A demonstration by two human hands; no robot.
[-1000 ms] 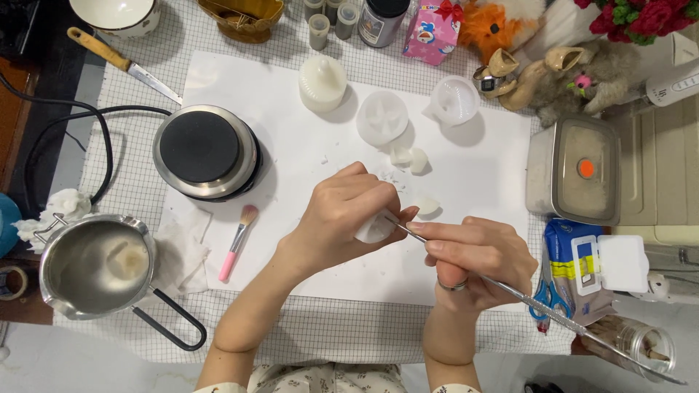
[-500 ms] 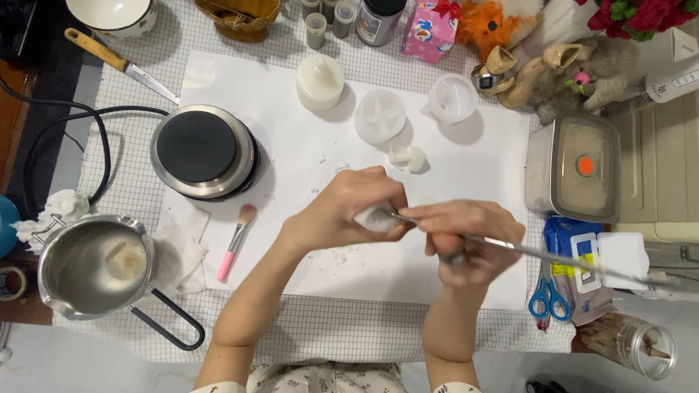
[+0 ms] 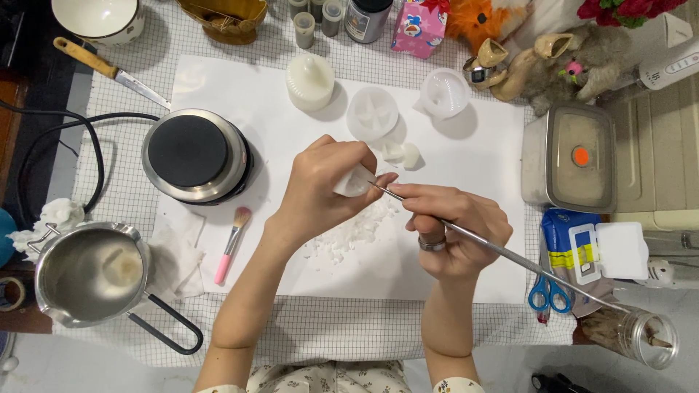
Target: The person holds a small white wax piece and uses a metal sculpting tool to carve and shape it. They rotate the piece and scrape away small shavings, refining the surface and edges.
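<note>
Now white shavings show beneath both hands.

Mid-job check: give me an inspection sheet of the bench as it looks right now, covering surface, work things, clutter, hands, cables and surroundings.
Surface: white paper sheet over a checked cloth; white wax shavings piled under the hands.
Job's things: small white wax piece; thin metal rod, its tip touching the piece.
Clutter: hot plate, steel melting pot, pink brush, knife, blue scissors, lidded metal tin, glass jar, white wax moulds.
Hands: left hand pinches the piece; right hand grips the rod.
Cables: black cable loops left of the hot plate.
Surroundings: plush toys and small bottles along the far edge.
</note>
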